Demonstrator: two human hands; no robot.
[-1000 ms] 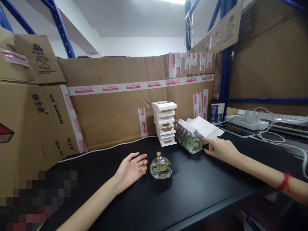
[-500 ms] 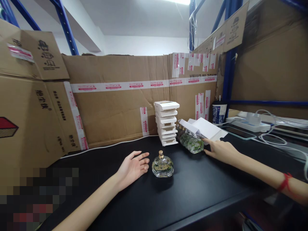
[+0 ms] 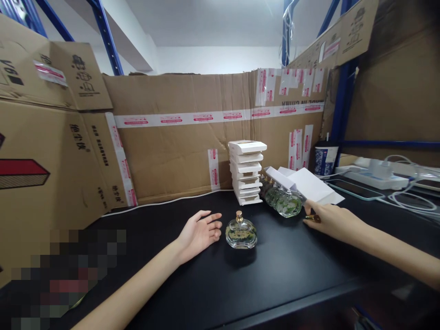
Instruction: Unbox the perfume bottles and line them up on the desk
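A round glass perfume bottle (image 3: 241, 233) with a gold cap stands upright on the black table (image 3: 282, 270). My left hand (image 3: 201, 230) rests palm up just left of it, fingers spread, holding nothing. My right hand (image 3: 329, 219) lies to the right, fingers pinched on a small gold object (image 3: 312, 218) that looks like a cap. It sits beside a row of similar glass bottles (image 3: 283, 201) and under white open cartons (image 3: 305, 185). A stack of white boxes (image 3: 246, 172) stands behind the bottle.
Cardboard walls (image 3: 178, 146) enclose the table at the back and left. At the right are a paper cup (image 3: 324, 160), a phone (image 3: 350, 189), a power strip (image 3: 371, 176) and white cables (image 3: 409, 197). Blue rack posts (image 3: 338, 110) rise at the right.
My right hand has drawn back slightly from the row of bottles and now shows a small gold piece in its fingers. The left hand and the single bottle stay put; the view shifted left.
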